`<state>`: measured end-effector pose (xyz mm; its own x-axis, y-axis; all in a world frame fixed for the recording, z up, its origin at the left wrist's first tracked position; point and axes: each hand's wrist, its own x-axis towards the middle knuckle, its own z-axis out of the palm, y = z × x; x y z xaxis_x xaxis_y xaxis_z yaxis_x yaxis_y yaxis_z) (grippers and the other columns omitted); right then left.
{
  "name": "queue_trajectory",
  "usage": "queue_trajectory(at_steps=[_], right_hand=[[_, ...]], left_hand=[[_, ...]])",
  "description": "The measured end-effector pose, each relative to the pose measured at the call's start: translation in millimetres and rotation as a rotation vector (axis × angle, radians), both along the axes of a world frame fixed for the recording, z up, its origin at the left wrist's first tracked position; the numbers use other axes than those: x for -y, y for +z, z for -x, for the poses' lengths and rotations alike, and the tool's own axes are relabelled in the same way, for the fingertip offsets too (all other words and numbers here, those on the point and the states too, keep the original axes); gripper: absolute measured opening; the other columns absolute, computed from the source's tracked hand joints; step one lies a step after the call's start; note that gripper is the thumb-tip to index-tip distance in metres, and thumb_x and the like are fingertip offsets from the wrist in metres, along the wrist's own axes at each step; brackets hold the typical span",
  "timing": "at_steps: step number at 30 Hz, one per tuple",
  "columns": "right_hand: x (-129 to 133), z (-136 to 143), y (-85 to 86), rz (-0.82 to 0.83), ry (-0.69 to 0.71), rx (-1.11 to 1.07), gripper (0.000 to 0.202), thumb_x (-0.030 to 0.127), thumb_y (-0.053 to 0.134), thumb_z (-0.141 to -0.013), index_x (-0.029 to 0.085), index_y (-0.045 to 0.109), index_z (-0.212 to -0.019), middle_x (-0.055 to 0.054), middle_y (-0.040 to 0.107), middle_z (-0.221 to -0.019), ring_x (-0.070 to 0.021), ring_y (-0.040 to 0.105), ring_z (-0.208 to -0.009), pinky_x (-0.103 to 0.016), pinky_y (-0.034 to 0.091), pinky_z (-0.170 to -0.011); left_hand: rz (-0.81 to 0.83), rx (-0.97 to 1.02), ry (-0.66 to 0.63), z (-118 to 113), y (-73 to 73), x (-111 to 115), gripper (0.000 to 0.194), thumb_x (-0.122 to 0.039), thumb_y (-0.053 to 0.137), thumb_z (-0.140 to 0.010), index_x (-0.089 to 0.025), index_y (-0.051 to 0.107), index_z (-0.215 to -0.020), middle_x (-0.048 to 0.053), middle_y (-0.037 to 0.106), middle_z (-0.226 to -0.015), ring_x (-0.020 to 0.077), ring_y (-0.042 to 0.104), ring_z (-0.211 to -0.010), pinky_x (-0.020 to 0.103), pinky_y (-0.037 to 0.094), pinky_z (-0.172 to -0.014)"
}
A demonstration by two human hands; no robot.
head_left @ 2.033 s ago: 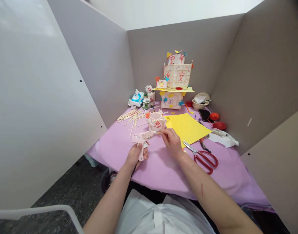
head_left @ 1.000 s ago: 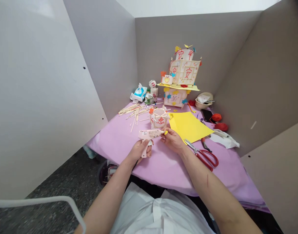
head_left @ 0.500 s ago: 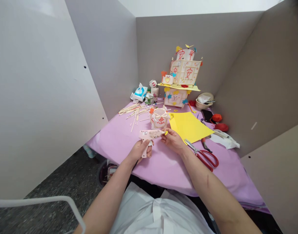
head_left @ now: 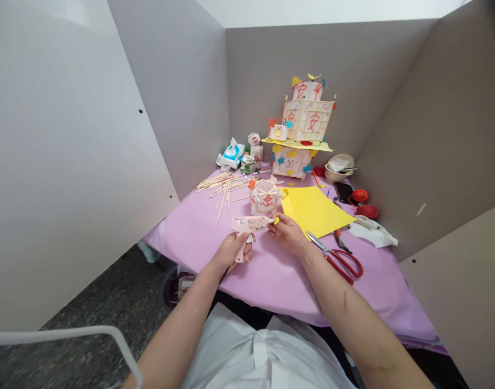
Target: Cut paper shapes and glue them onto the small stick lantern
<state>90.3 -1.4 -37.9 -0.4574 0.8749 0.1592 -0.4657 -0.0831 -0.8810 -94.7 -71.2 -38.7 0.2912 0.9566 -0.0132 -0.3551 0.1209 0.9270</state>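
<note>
My left hand (head_left: 235, 250) is wrapped round the handle of a pink glue gun (head_left: 251, 223), whose nozzle points right. Between the fingertips of my right hand (head_left: 286, 232) is a small yellow piece (head_left: 276, 220), right at the nozzle tip. Just behind the gun stands a small white lantern (head_left: 265, 197) with red writing and an orange cutout on its rim. A yellow sheet (head_left: 314, 210) lies to the right of it, with red-handled scissors (head_left: 340, 260) near its front edge.
A tall decorated paper lantern (head_left: 307, 121) stands at the back. Thin wooden sticks (head_left: 225, 186) lie at the left, near a wipes pack (head_left: 231, 155). At the right are a bowl (head_left: 338, 172), a phone (head_left: 344, 193) and red yarn (head_left: 367, 212). Grey panels enclose the purple-covered table (head_left: 267, 286).
</note>
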Motion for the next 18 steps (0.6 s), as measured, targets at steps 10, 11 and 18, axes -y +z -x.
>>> queue_trajectory(at_steps=[10, 11, 18], right_hand=[[-0.2, -0.9, -0.2, 0.007, 0.034, -0.061, 0.023, 0.037, 0.075, -0.071, 0.023, 0.059, -0.079, 0.003, 0.045, -0.074, -0.0094, 0.039, -0.062, -0.024, 0.039, -0.062], [0.1, -0.9, 0.0, 0.006, 0.031, -0.062, 0.024, 0.038, 0.075, -0.071, 0.023, 0.058, -0.079, 0.003, 0.045, -0.074, -0.0093, 0.039, -0.062, -0.024, 0.039, -0.062], [-3.0, -3.1, 4.4, -0.010, -0.092, -0.052, 0.026, 0.041, 0.074, -0.070, 0.023, 0.057, -0.076, 0.002, 0.049, -0.075, -0.0099, 0.040, -0.061, -0.024, 0.040, -0.059]], left_hand=[[-0.004, -0.009, -0.009, -0.1, -1.8, -1.0, 0.041, -0.055, 0.061, -0.076, -0.015, 0.053, -0.083, -0.007, 0.044, -0.051, 0.0072, 0.044, -0.039, 0.022, 0.037, -0.043], [-0.006, -0.012, -0.012, 0.0, -2.1, -1.3, 0.041, -0.055, 0.061, -0.076, -0.015, 0.053, -0.083, -0.007, 0.044, -0.051, 0.0072, 0.045, -0.039, 0.022, 0.037, -0.043], [0.007, -0.047, -0.024, 0.0, -0.6, 1.6, 0.043, -0.055, 0.062, -0.074, -0.015, 0.053, -0.083, -0.007, 0.044, -0.051, 0.0072, 0.045, -0.038, 0.022, 0.037, -0.043]])
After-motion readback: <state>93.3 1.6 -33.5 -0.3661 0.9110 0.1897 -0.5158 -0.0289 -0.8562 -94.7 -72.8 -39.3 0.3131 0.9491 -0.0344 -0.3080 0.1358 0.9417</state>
